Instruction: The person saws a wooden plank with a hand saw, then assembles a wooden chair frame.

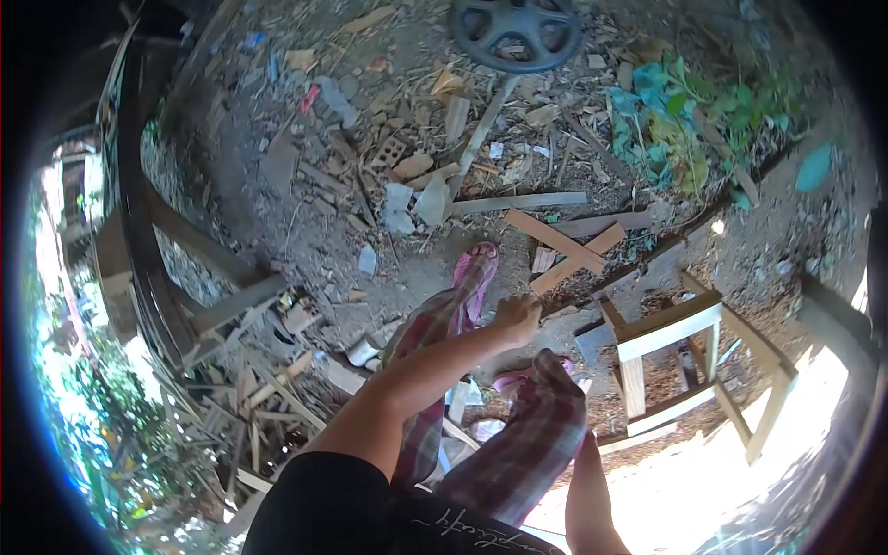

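My left hand (518, 320) is closed at the lower end of a crossed pair of reddish-brown wooden slats (581, 253). The slats form an X just above the littered ground in the middle of the view. My right forearm (589, 499) hangs beside my right thigh; the fingers of that hand are hidden behind the leg and lost in glare. To the right stands a pale wooden frame (670, 339), like a small stool or chair without a seat, with its legs and rails showing.
Scrap boards (518, 202), stones and a hollow brick (389, 152) litter the dirt. A dark spoked wheel (516, 35) lies at the top. Broken wood (264, 402) is heaped at left below a dark timber structure (139, 213). Teal plastic (638, 125) lies near plants.
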The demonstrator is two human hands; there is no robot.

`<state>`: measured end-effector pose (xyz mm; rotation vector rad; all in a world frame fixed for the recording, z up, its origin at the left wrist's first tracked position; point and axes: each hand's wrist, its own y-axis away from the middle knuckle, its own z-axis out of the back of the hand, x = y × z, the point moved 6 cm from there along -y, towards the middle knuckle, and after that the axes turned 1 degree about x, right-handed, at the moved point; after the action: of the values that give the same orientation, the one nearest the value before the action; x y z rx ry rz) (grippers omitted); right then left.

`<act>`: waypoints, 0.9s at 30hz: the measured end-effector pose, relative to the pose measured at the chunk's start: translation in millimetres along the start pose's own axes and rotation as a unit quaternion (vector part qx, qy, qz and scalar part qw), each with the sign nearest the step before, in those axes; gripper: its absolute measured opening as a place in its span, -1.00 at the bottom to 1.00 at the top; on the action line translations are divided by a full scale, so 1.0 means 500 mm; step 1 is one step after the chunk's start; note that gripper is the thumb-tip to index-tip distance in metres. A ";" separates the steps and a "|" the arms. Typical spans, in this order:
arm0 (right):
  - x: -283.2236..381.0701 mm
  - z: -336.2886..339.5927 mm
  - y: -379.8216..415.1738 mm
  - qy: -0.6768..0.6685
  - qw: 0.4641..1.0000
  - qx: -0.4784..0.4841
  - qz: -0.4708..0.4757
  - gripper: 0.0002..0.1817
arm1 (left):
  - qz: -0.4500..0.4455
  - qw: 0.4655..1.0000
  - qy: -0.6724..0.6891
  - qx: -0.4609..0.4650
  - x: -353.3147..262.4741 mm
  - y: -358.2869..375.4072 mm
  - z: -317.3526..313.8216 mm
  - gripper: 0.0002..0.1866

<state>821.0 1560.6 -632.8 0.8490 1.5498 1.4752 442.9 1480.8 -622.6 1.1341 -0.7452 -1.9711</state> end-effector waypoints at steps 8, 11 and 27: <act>0.062 -0.125 0.299 0.292 0.956 0.015 -0.002 -0.53 | 0.025 0.965 0.162 -0.203 0.132 0.717 0.212 -0.52; 0.081 -0.241 0.435 0.534 0.840 -0.084 0.038 -0.57 | 0.160 0.946 0.274 -0.063 0.190 1.003 0.214 -0.45; -0.097 -1.653 0.448 0.738 0.561 0.173 0.332 -0.80 | 0.267 0.507 0.752 -0.326 0.386 1.417 0.044 -0.68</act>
<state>88.3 1169.3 -419.0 0.1481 2.9928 2.8537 573.0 925.9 -158.8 1.3182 0.5689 -0.1175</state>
